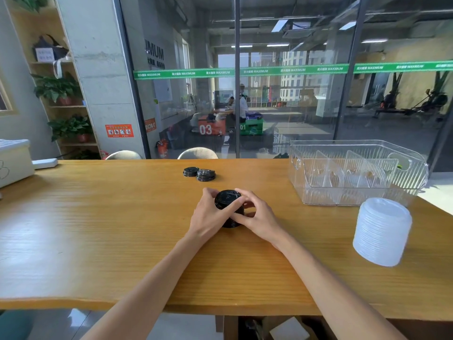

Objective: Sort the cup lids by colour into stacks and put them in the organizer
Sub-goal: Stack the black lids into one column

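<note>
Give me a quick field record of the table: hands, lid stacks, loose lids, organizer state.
left hand: grips the black lid stack from its left side
right hand: grips the same stack from the right
white lid stack: standing on the table, right, in front of the organizer
loose black lids: two small piles, touching, beyond the hands
organizer: clear, divided, no lids inside yet

The green strip (pixel 245 71) on the glass wall says "MAXIMUM"; an orange box (pixel 208 127) shows "03", a green box (pixel 252 126) "01".
</note>
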The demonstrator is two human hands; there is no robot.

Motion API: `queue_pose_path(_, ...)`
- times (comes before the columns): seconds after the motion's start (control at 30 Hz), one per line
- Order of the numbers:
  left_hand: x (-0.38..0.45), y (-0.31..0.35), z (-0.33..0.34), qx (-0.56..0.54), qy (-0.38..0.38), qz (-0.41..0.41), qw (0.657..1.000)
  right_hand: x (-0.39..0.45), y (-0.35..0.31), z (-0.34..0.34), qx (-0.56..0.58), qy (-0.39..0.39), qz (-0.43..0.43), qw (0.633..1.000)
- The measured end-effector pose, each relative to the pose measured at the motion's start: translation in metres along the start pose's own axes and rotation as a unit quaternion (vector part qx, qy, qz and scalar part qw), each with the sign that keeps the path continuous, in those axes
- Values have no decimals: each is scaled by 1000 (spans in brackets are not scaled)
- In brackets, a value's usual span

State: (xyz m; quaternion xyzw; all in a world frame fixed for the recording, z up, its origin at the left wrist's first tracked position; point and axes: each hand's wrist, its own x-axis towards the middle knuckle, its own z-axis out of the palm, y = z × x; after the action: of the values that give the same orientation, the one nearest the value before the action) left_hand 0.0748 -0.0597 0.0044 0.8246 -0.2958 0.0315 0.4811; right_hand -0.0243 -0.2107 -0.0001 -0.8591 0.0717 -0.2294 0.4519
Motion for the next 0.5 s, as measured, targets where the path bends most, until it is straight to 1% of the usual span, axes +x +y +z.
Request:
queue_pose_path(0.07,-1,-8,-10,-57,-42,10,997,-1,-1,-1,12,-8,12,1000)
queue_pose_path(0.13,-1,-17,-18,-82,-77,25,993,-1,-2,-1,13,-13,19,1000)
queue_pose_path(0.2,-2,-22,-23,-98,-95,34,990,-1,-2,0,11,-15,22,1000)
queue_pose_path(0.37,-3,-22,-26,-140,-92,34,985,-1,-3,-1,21,-12,34,999)
queue_pose_path(0.5,-3,-22,-26,-139,-76,24,987,0,-2,-1,33,-17,36,999)
